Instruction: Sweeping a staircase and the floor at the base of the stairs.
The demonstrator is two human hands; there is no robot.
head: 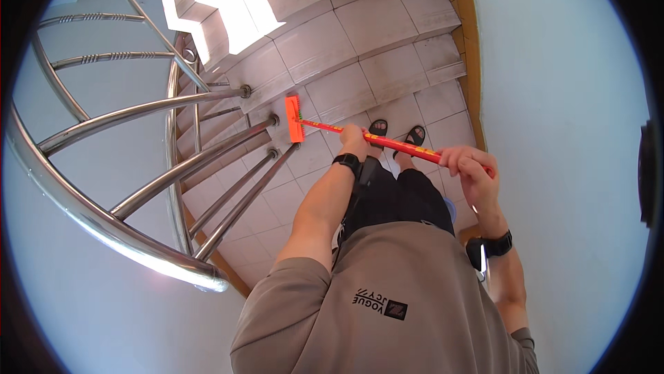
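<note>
A long-handled scrub brush is held slantwise in front of me. Its orange head [293,120] is over the tiled floor at the left, by the feet of the railing posts, with dark and green bristles along its right side. My left hand [354,140] is wrapped around the red handle [399,145] nearer the head. At the upper end of that handle, my right hand [473,174] grips it, close to the right wall. Whether the bristles press on the tile is hard to tell.
A stainless steel railing [197,166] curves along the left, beside descending steps. Ahead, tiled stairs [373,32] rise, sunlit at upper left. A white wall [550,115] with brown skirting [472,63] bounds the right. Part of a blue rim [451,211] shows beside my leg.
</note>
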